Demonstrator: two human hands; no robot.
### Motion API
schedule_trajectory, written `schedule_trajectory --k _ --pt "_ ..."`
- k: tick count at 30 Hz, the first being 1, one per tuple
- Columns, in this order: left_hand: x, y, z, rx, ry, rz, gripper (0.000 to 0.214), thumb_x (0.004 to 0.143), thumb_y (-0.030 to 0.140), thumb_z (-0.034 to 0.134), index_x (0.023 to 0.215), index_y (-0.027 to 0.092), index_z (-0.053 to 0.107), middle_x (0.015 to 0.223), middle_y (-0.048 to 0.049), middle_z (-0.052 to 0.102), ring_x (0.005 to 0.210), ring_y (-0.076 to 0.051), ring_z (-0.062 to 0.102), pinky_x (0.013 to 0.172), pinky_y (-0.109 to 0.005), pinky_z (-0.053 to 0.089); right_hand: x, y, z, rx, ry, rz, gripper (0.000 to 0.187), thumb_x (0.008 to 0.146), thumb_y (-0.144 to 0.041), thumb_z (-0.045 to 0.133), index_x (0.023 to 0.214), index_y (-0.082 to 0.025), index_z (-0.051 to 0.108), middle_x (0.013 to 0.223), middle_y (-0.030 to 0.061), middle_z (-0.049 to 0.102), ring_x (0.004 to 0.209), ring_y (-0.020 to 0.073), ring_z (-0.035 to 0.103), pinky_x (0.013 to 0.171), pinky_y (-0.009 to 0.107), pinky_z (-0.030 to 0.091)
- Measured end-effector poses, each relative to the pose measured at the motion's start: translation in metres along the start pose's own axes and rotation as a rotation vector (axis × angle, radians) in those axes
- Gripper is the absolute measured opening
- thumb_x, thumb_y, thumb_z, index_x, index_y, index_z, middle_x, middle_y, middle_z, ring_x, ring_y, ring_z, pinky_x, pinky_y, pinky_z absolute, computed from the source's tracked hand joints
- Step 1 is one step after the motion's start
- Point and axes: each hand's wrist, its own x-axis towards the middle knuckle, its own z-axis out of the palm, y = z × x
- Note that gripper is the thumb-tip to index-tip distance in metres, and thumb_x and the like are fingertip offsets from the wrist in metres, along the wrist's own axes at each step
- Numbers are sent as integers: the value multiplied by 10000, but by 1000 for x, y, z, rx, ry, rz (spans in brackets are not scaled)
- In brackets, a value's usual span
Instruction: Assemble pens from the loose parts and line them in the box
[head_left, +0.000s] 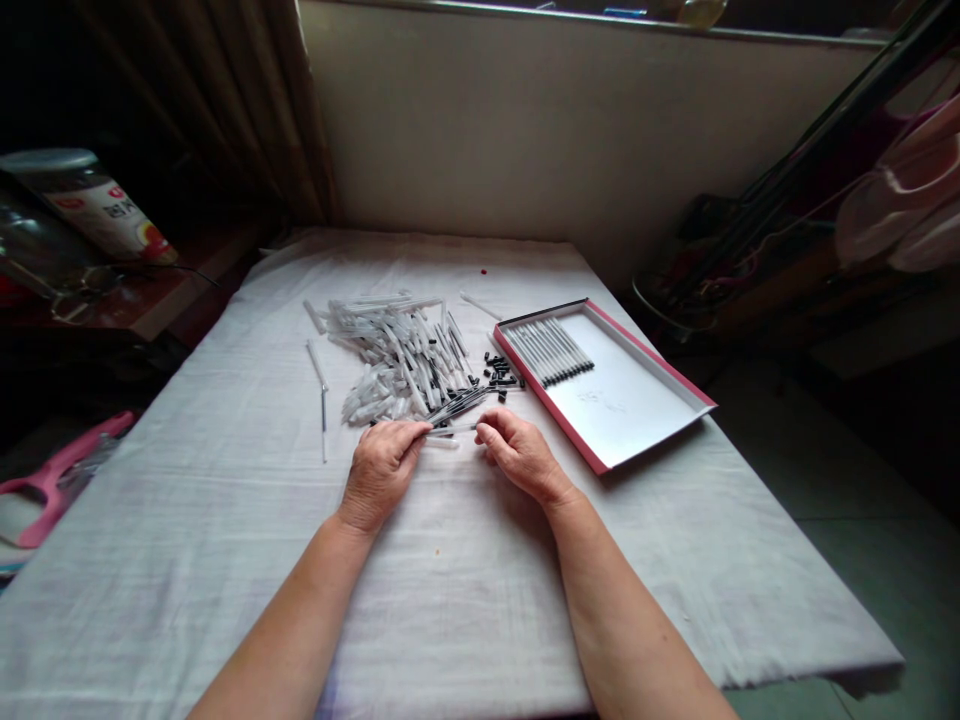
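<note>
My left hand (385,465) pinches one end of a thin clear pen (452,430) lying level in front of the pile. The fingers of my right hand (519,450) close on its other end, where something dark shows. Just beyond my hands lie dark pen refills (461,404) and a heap of clear pen barrels (386,340). Small black pen plugs (497,370) are scattered between the heap and a shallow red-edged box lid (559,425). Inside the lid, a row of pens (547,350) with black ends lies side by side.
A white cloth (225,500) covers the table. To the left of the heap lie a loose barrel (317,365) and a refill (324,425). A pink-handled object (56,480) is at the left edge, with a lidded jar (97,205) behind. A wall (525,130) stands at the back.
</note>
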Motion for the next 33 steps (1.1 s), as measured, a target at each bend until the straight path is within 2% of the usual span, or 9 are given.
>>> schedule_trajectory --k 3,5,8,11,15,19,24,33 --pt "0 0 0 2 -3 2 233 927 254 499 1061 229 689 986 -70 740 919 -224 657 848 -384 494 0 0 -1 29 -1 -23 130 861 -293 564 962 -217 595 774 1 668 647 135 610 629 248 477" --pt "0 0 0 0 -3 5 230 927 253 502 1060 226 688 989 -70 740 919 -226 657 849 -387 494 0 -2 -1 31 -10 -29 103 865 -280 547 925 -214 597 765 5 669 671 140 619 643 252 480" --pt "0 0 1 4 6 12 229 929 252 502 1061 217 686 983 -70 741 911 -231 659 840 -390 493 0 -4 -1 -21 -21 -11 166 899 -328 505 821 -211 593 733 9 658 614 131 598 602 248 471" --pt "0 -1 1 11 8 17 229 935 252 496 1064 215 681 977 -68 742 916 -232 658 833 -383 486 -1 -4 -1 -36 -5 -5 133 886 -336 536 887 -217 597 752 8 668 595 127 593 599 250 473" --pt "1 2 -1 27 -1 17 232 947 274 480 1061 215 673 988 -62 739 913 -224 653 836 -370 472 -1 0 0 35 -1 -30 120 866 -286 550 958 -216 585 772 13 685 670 142 633 662 265 490" --pt "2 6 -5 76 -3 10 318 959 406 449 1085 205 661 1010 -78 733 927 -234 643 826 -368 452 0 1 0 180 54 -26 148 861 -317 557 969 -216 573 770 11 671 609 127 592 594 251 482" --pt "2 6 -9 77 -23 -38 443 979 471 362 833 192 674 801 -59 725 765 -209 634 752 -342 424 1 2 -1 307 63 -35 168 836 -333 605 954 -216 582 755 1 646 582 110 549 559 238 468" --pt "5 9 -8 -80 40 -92 319 920 471 500 844 198 645 807 -54 694 788 -205 627 770 -325 456 2 2 0 385 13 36 150 821 -332 612 901 -210 577 734 -2 628 642 122 574 557 232 467"
